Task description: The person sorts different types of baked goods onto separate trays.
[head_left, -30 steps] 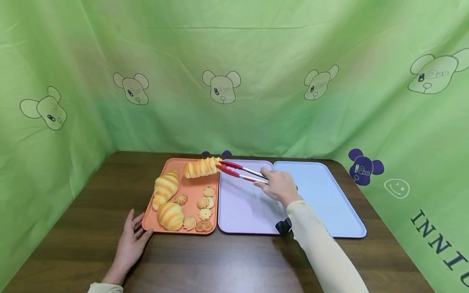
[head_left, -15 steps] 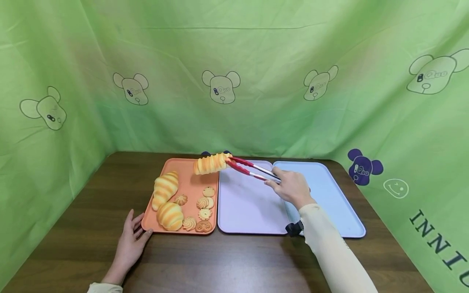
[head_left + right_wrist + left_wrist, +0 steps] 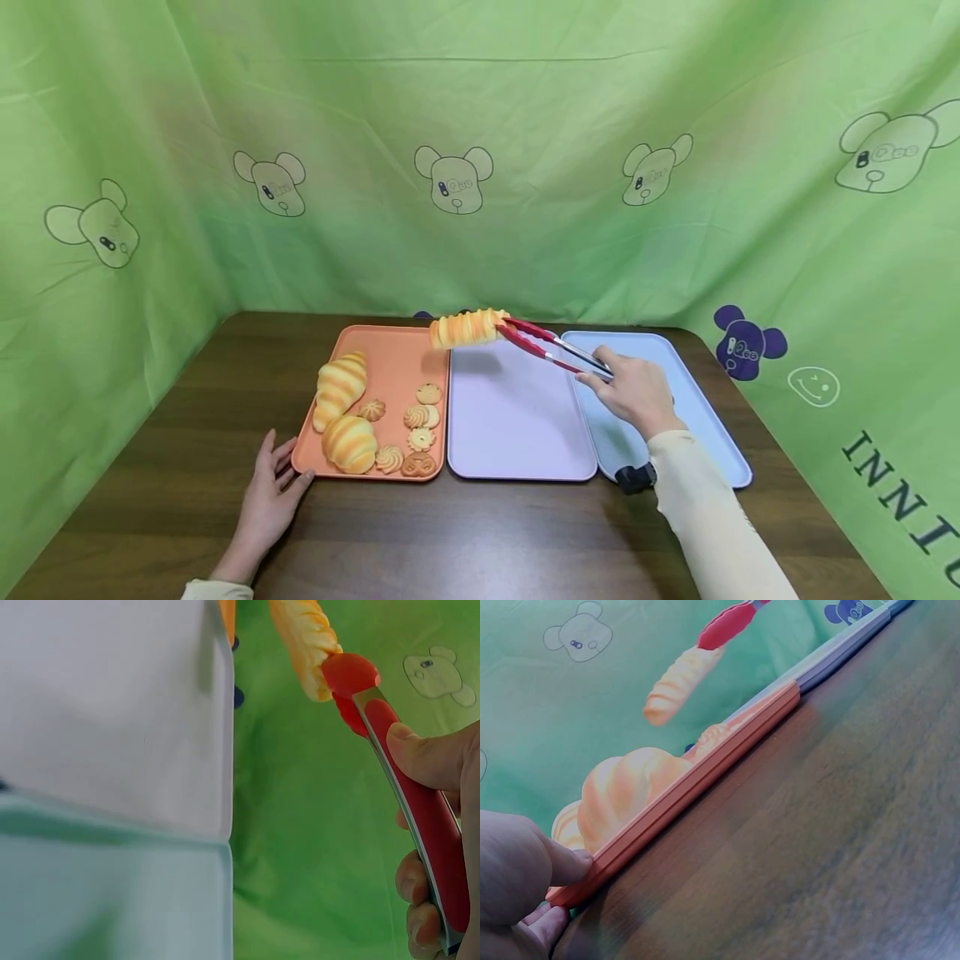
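My right hand [image 3: 633,392] grips red-and-silver tongs [image 3: 551,346]. Their red tips pinch one end of a long ridged bread roll [image 3: 468,328], held in the air above the back of the lilac tray [image 3: 517,433], its left end near the orange tray [image 3: 393,358]. In the right wrist view, the thumb lies along the tongs' red handle [image 3: 427,817]. My left hand [image 3: 268,496] holds the orange tray's near left corner, thumb at the front edge and fingers at the left side. On that tray lie a croissant [image 3: 341,390], a rounded striped bread [image 3: 350,444] and several cookies [image 3: 420,439].
A light blue tray [image 3: 697,417] stands right of the lilac one, the trays side by side on a dark wooden table [image 3: 420,542]. Behind and beside the table hangs a green curtain [image 3: 547,242] with bear prints. A black band [image 3: 636,478] is at my right wrist.
My right hand has moved right with the tongs and the bread roll, carrying the roll from above the orange tray to above the lilac tray. The left hand has stayed in place.
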Demonstrator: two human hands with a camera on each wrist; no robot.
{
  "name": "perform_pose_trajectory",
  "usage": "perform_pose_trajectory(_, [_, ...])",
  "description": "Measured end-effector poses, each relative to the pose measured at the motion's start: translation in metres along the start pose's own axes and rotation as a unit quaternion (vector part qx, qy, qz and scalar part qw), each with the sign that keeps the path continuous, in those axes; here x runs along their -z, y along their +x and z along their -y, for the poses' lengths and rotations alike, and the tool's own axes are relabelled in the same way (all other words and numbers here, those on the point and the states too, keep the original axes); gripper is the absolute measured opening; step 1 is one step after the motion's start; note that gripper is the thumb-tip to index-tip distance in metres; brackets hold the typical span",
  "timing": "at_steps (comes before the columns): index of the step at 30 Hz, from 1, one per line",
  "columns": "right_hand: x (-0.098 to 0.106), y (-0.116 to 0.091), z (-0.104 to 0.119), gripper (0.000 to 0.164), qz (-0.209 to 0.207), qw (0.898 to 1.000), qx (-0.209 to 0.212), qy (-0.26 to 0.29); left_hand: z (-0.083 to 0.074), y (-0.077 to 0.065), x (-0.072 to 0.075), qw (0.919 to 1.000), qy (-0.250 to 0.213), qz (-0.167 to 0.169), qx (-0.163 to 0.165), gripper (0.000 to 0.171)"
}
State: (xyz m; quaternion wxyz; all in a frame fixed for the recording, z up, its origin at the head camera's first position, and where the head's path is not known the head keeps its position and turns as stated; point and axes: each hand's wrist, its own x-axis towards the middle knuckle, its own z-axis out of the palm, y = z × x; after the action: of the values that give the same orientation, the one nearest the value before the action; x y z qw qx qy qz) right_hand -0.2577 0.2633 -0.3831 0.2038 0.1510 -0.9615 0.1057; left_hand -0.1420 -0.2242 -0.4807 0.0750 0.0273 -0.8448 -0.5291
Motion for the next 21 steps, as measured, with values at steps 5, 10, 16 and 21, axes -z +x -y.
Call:
perform_pose_trajectory(5, [0.004, -0.007, -0.010, 0.028, -0.002, 1.000, -0.014, -0.005, 0.000, 0.001, 0.000, 1.0000, -0.001, -0.002, -0.008, 0.086])
perform_pose_trajectory(10, [0.008, -0.014, -0.017, 0.028, -0.005, 1.000, -0.024, 0.002, 0.001, 0.001, 0.000, 0.9999, -0.004, -0.003, -0.011, 0.086])
perform_pose_trajectory(16, [0.009, -0.020, -0.026, 0.028, -0.012, 0.999, -0.030, -0.004, 0.003, 0.001, -0.001, 0.9999, -0.011, -0.004, -0.006, 0.086])
perform_pose_trajectory(21, [0.006, -0.021, -0.032, 0.031, -0.004, 0.999, -0.039, -0.007, 0.003, 0.001, -0.002, 0.9999, -0.009, -0.008, -0.008, 0.086])
